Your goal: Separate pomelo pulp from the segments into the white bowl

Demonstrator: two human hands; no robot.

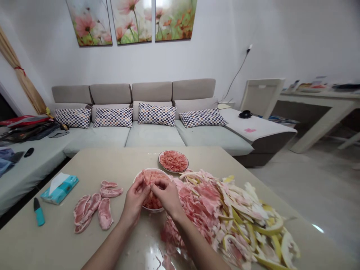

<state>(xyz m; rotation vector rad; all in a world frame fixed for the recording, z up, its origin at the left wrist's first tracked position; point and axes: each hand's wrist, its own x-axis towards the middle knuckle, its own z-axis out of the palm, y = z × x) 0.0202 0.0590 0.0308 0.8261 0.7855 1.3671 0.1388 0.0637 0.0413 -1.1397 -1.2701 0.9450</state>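
Left hand [135, 200] and right hand [168, 195] pinch pomelo flesh [147, 177], grips shut, over a white bowl [152, 210]. Pomelo peel [222, 213] heaps beside the bowl.

The bowl [152, 210] is partly hidden by the left hand [136, 198] and right hand [167, 197]; the forearms [107, 251] are cut off by the lower edge; items [312, 84] on the far console table [317, 95] are too small to identify.

The beige table [112, 161] carries a big heap of pomelo peel [233, 221] on its right side. Near the middle stand a plate [159, 159] of pink pulp [173, 161] and a bowl [149, 169]. On the left lie pomelo segments [97, 206], a tissue pack [59, 188] and a teal knife [39, 212].
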